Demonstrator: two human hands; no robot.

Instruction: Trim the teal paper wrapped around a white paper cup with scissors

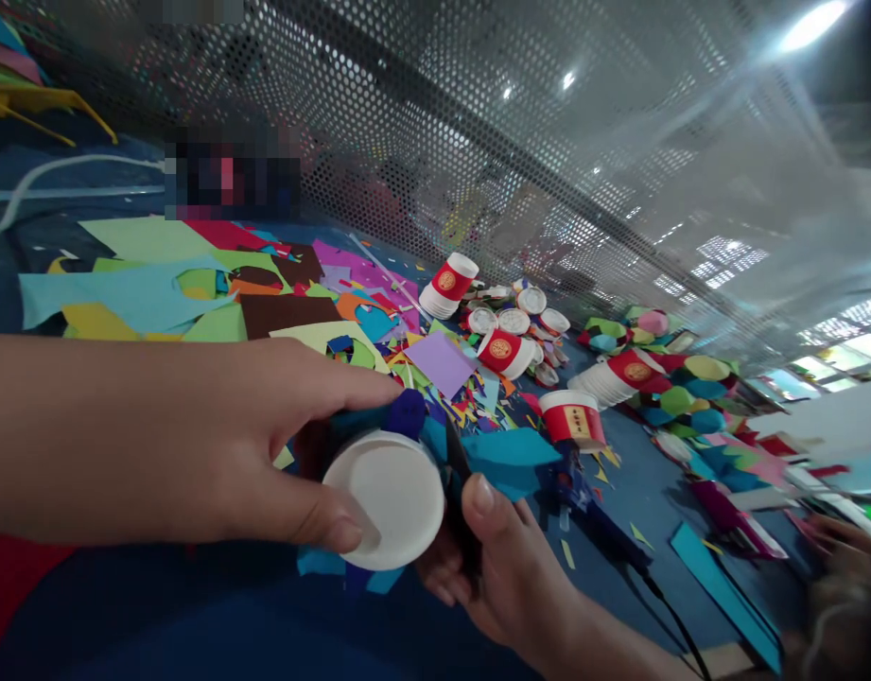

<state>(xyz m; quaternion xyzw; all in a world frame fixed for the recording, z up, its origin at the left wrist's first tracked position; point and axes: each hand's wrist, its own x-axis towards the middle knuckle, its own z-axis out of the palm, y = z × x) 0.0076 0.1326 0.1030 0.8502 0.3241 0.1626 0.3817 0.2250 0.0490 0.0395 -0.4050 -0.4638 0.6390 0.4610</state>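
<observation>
A white paper cup (384, 501) is turned with its round white end towards me, and my left hand (286, 454) grips its side and rim. Blue and dark-blue paper pieces (407, 412) stick out around the cup. My right hand (492, 549) is closed round dark scissors (458, 454), whose blades lie close against the cup's right side. A larger bright-blue paper piece (513, 459) extends to the right, just beyond the blades. The scissors' handles are mostly hidden by my fingers.
Coloured paper sheets (286, 317) and scraps cover the left and middle of the blue table. Red-and-white paper cups (573, 421) stand or lie behind. A corded blue glue gun (605, 530) lies at right. Another person's blurred hand (843, 539) is at far right. Perforated metal (435, 123) rises behind.
</observation>
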